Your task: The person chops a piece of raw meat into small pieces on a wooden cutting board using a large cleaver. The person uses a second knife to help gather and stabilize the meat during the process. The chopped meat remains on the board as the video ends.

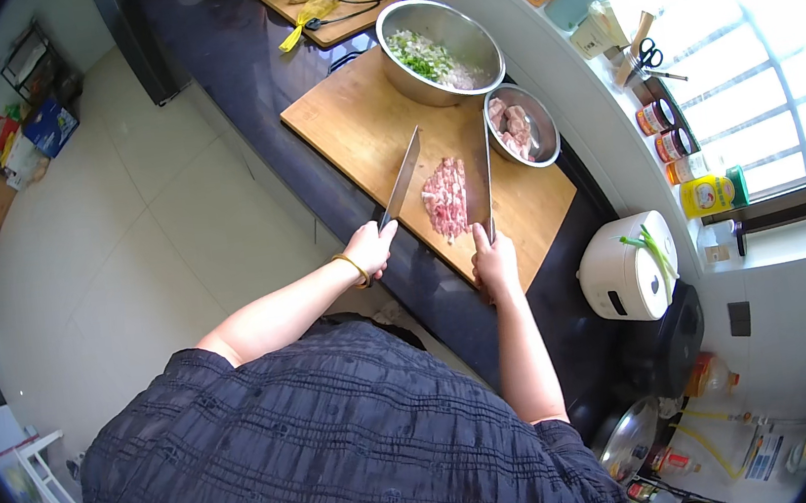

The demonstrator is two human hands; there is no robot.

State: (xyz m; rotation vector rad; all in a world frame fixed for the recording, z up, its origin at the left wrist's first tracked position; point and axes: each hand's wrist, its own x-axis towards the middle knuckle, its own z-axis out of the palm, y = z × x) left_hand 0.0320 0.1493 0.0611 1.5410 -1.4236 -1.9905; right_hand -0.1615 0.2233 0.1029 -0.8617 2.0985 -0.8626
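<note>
A heap of chopped raw meat [446, 199] lies on the wooden cutting board [334, 125], between two knives. My left hand [370, 249] is closed round the handle of one kitchen knife [405, 176], its blade slanting up over the board to the left of the meat. In my right hand [496, 266] is the handle of a cleaver [480, 175], held with its broad blade on the right side of the heap. Beyond them, a large steel bowl [472, 25] holds chopped green onion and pale bits. A smaller steel bowl [549, 140] with pieces of raw meat stands beside it.
A white rice cooker [624, 271] with green onion on its lid stands right of the board. Jars and bottles [672, 143] line the windowsill. At the far left of the dark counter [238, 71] is another wooden board [357, 23] with a black pot and a yellow bag.
</note>
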